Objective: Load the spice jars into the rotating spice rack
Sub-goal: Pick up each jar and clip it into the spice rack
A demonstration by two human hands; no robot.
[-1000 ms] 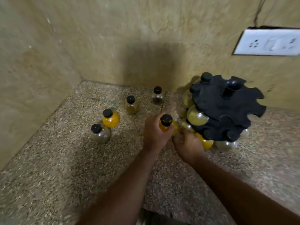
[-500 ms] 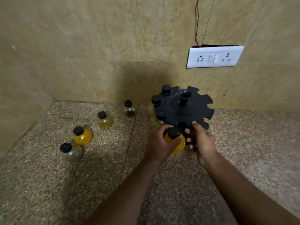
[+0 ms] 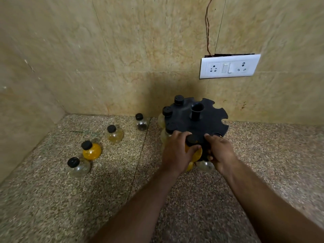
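A speckled stone counter (image 3: 52,207) fills the lower half of the frame, meeting tan marble walls (image 3: 122,50) in a corner at centre left. Just right of centre stands a black rack (image 3: 206,123), a round disc with notches cut around its rim and a short tube rising from its middle. Two black-capped jars hang in notches on the rack's upper left edge, at (image 3: 178,99) and (image 3: 167,111). Two bare forearms reach up from the bottom of the frame to the rack's near edge. The left hand (image 3: 177,153) is wrapped around an orange jar (image 3: 193,151) with a black cap, holding it against the rack's near rim. The right hand (image 3: 221,153) grips that rim just right of the jar, fingers curled over the disc's edge. A clear jar (image 3: 204,166) shows below the rack between the two hands. Four loose jars stand on the counter to the left, well apart from the rack: a clear one (image 3: 78,166) nearest the lower left, an orange one (image 3: 91,150) just beyond it, a pale yellow one (image 3: 114,134) further back, and a dark one (image 3: 141,122) near the wall. A white socket plate (image 3: 229,66) sits on the wall at upper right, with a thin wire (image 3: 207,23) running up from it.
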